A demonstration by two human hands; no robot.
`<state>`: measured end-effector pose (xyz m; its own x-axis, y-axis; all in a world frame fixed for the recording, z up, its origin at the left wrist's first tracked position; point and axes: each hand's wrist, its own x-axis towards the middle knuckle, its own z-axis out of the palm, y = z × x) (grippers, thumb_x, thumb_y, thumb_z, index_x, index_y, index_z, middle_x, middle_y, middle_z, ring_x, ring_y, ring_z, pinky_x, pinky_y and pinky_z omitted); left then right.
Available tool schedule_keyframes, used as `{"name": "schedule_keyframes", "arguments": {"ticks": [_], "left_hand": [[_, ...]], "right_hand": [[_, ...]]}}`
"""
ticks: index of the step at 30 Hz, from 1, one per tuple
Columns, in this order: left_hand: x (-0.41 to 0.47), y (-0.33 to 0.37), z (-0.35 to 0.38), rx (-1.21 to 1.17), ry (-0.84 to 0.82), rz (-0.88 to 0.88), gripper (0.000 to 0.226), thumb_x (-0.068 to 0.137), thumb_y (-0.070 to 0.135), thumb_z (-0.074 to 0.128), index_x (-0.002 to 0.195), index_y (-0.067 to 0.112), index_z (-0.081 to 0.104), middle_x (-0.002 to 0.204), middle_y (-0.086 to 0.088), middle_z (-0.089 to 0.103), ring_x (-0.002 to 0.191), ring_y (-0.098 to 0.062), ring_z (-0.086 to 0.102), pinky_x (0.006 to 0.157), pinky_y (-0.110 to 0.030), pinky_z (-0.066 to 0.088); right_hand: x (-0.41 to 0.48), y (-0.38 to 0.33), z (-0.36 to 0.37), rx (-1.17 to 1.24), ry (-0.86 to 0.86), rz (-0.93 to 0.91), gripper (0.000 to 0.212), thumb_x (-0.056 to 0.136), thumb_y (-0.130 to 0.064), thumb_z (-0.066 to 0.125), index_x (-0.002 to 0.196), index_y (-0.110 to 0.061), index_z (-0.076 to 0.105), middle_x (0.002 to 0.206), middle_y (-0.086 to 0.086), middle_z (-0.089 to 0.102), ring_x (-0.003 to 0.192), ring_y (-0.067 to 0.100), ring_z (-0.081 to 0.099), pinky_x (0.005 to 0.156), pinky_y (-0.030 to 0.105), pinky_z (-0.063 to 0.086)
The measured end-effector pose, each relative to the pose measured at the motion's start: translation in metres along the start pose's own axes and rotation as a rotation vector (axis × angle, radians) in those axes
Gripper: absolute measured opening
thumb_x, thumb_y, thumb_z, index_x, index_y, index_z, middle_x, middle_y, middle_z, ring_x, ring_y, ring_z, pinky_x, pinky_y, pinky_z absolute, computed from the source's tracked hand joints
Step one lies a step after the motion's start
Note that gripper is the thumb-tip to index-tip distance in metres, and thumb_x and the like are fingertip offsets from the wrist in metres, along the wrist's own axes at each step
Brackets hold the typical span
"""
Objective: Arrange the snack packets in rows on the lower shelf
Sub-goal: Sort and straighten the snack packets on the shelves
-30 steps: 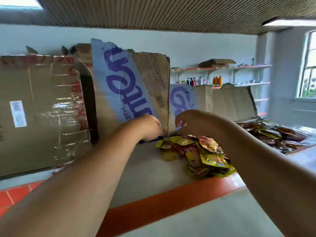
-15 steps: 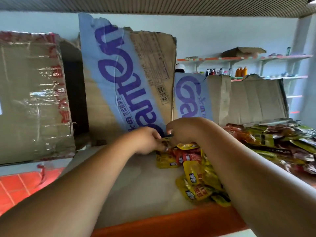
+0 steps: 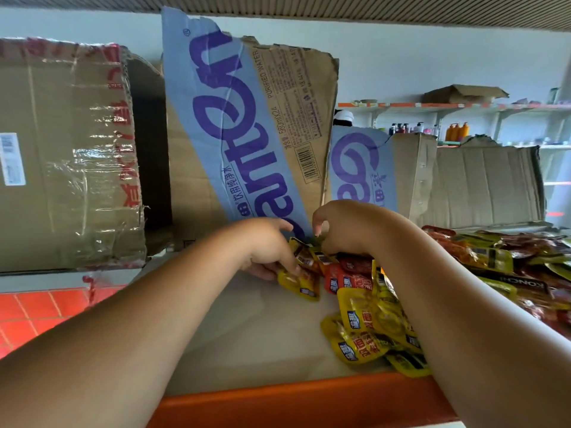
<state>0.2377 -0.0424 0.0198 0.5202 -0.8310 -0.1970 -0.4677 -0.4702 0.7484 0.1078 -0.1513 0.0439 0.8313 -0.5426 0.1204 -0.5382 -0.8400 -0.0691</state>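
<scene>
On the pale lower shelf point(image 3: 247, 335), with its orange front edge, the sorting looks barely begun. No straight row of packets can be made out anywhere on the board. A taped cardboard box point(image 3: 61, 156) and a flattened purified-water carton point(image 3: 247, 134) stand along the back.

The larger mass, dark red and green packets point(image 3: 509, 267), sprawls at the far right in overlapping layers. Nearer the middle, a smaller heap of yellow snack packets point(image 3: 370, 329) spills from the back toward the front lip, some face up and some turned to show barcodes. They are flat, glossy, crinkled pouches with red panels and small blue labels, and they look slippery and likely to slide over one another.

At the far end of that heap the person's left hand point(image 3: 265, 248) grips one yellow packet point(image 3: 301, 282), fingers curled over the top and thumb beneath. The right hand point(image 3: 343, 227), just beside it, has bent fingers pinching the upper edge of another pouch, though exactly which one is hard to tell.

By this view nearly everything remains to be done — the heaps must be pulled apart, the pouches squared up and laid out in lines.
</scene>
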Motion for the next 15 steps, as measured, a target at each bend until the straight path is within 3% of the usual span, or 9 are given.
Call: {"name": "schedule_keyframes", "arguments": {"ticks": [2,4,7,9,12,15], "left_hand": [[-0.005,-0.002,-0.015,0.057,0.016,0.038,0.089,0.082,-0.009,0.077,0.154,0.028,0.042,0.103,-0.006,0.063,0.085,-0.023,0.067,0.066,-0.030,0.058],[-0.011,-0.004,-0.035,0.266,0.106,0.084,0.078,0.082,0.000,0.080,0.149,0.026,0.051,0.107,-0.005,0.064,0.080,-0.023,0.066,0.057,-0.026,0.053],[-0.017,-0.009,-0.062,0.584,0.183,0.102,0.053,0.081,0.013,0.080,0.131,0.025,0.069,0.104,-0.001,0.072,0.088,-0.021,0.069,0.069,-0.027,0.054],[-0.016,-0.014,-0.068,0.689,0.173,0.115,0.038,0.082,0.012,0.076,0.112,0.035,0.075,0.098,0.007,0.071,0.088,-0.015,0.065,0.073,-0.025,0.051],[-0.012,-0.018,-0.065,0.738,0.091,0.153,0.039,0.084,0.003,0.066,0.081,0.042,0.069,0.093,0.009,0.067,0.077,-0.010,0.059,0.065,-0.024,0.045],[-0.008,-0.020,-0.065,0.765,0.010,0.134,0.044,0.084,0.000,0.066,0.077,0.043,0.069,0.097,0.013,0.067,0.085,-0.011,0.062,0.067,-0.026,0.047]], "right_hand": [[0.001,0.002,0.001,0.064,0.103,-0.003,0.024,0.088,-0.023,0.066,0.112,-0.029,0.066,0.114,0.001,0.060,0.092,0.022,0.058,0.065,0.029,0.043],[0.002,0.005,0.000,0.182,0.183,-0.020,0.025,0.087,-0.019,0.065,0.108,-0.032,0.067,0.111,-0.002,0.061,0.091,0.020,0.060,0.066,0.028,0.046],[0.000,0.005,-0.004,0.408,0.235,-0.068,0.029,0.087,-0.014,0.065,0.112,-0.029,0.068,0.105,-0.006,0.063,0.092,0.015,0.064,0.067,0.026,0.049],[-0.001,0.003,-0.006,0.526,0.249,-0.099,0.028,0.087,-0.010,0.064,0.108,-0.028,0.068,0.100,-0.008,0.069,0.085,0.011,0.066,0.064,0.025,0.048],[-0.002,0.001,-0.007,0.564,0.241,-0.129,0.024,0.089,-0.005,0.063,0.100,-0.025,0.070,0.089,-0.005,0.076,0.081,0.015,0.069,0.072,0.032,0.052],[-0.004,0.000,-0.007,0.545,0.223,-0.160,0.024,0.088,-0.005,0.062,0.097,-0.026,0.070,0.087,-0.005,0.077,0.087,0.019,0.072,0.086,0.038,0.055]]}}
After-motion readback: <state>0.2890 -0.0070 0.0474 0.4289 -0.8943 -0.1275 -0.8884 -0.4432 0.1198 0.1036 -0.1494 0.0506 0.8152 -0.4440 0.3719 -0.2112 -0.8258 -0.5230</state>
